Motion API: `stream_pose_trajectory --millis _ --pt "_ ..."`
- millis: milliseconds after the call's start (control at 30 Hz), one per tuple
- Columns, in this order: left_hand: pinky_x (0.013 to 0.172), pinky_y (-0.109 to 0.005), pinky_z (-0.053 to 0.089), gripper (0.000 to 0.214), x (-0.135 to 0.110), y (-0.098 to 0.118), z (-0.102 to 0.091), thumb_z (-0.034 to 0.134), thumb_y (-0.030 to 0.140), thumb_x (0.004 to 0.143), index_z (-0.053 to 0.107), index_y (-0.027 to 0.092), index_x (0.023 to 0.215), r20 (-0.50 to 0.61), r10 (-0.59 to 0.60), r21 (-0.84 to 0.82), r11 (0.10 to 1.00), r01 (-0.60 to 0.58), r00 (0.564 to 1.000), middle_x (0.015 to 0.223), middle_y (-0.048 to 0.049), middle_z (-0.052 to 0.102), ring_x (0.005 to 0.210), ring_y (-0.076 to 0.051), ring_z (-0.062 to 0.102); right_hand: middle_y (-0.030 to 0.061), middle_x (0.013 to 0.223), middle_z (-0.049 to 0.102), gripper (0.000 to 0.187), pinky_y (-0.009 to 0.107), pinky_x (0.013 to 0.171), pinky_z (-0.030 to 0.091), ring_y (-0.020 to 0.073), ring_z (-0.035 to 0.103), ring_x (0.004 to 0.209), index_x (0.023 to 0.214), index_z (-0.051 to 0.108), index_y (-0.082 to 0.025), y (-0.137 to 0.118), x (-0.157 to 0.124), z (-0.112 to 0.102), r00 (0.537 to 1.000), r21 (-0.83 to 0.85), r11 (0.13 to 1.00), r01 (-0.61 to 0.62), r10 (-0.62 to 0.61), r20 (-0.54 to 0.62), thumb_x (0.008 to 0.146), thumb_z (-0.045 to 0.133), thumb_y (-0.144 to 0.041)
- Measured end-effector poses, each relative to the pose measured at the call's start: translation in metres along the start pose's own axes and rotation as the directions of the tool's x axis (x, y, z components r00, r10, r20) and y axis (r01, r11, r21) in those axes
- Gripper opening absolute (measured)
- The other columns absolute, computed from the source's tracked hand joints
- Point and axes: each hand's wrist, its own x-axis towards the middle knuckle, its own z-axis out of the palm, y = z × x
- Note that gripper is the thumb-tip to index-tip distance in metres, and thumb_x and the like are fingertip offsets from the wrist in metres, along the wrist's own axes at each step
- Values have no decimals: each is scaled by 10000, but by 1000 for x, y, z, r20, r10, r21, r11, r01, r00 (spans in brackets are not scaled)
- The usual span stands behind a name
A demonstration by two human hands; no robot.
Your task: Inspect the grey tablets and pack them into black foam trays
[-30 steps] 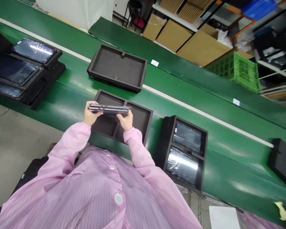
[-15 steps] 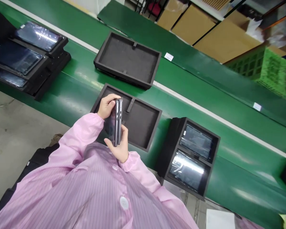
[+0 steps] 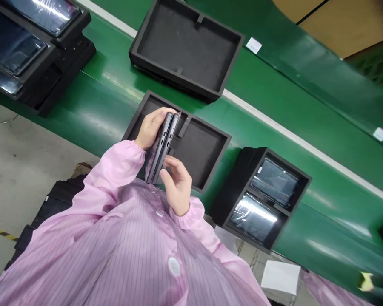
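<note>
Two tablets (image 3: 164, 146), stood on edge with their port sides toward me, are held together above a black foam tray (image 3: 207, 146). My left hand (image 3: 151, 127) is closed around them at their far end, its fingers over the top. My right hand (image 3: 178, 182) is at the right face of the pair, thumb and fingers apart, the fingertips touching or very near the lower part. Whether it bears any weight I cannot tell. The foam tray below has small divider tabs, and its left part is hidden behind my hands and the tablets.
Behind lies another black foam tray (image 3: 188, 51) on the green bench (image 3: 108, 89). On the right, stacked foam trays (image 3: 231, 187) hold two screens. A stack with tablets (image 3: 15, 42) stands at the left. White paper (image 3: 281, 276) and a pink sleeve (image 3: 328, 291) are at the lower right.
My right hand has let go of the tablets' lower end, its thumb moving from the left side to the right. The tablets now lean more to the right. The view has shifted closer.
</note>
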Motion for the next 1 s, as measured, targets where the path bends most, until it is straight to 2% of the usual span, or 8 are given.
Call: stream_pose_trajectory --millis 100,233,433,833,1000 --pt "921 -391 518 545 0 -1 -1 375 640 941 707 208 917 -34 -8 21 1000 8 999 895 -31 704 987 -210 692 68 1130 693 142 307 681 633 218 691 1028 978 697 -270 -2 4 1 999 10 999 -36 36 -6 861 653 -337" --pt "957 -416 525 541 2 1 -1 364 632 949 709 215 947 -50 31 12 999 -30 998 937 -28 719 1018 -219 698 61 1078 712 112 282 654 631 195 711 947 909 697 -252 -4 9 3 998 53 997 -55 56 -27 864 652 -344" --pt "987 -404 536 511 4 -4 0 371 644 939 709 261 959 -78 33 -29 999 -35 996 1020 -12 744 1058 -227 701 55 1018 729 154 254 615 617 167 711 851 812 662 -213 -8 12 3 995 52 995 -86 89 -52 868 649 -356" --pt "1015 -424 522 469 1 -1 3 411 605 944 709 244 926 -152 -66 -100 994 51 986 996 -8 737 1072 -236 697 58 997 729 180 256 582 603 184 704 881 779 600 -210 -13 13 3 988 53 988 -144 146 -43 862 625 -368" --pt "999 -416 525 464 -1 0 0 404 604 946 715 260 951 -140 -35 -85 996 23 990 1014 3 733 1048 -225 703 62 997 724 181 284 598 605 196 698 895 774 584 -212 -12 11 2 987 48 987 -156 158 -32 863 610 -368"
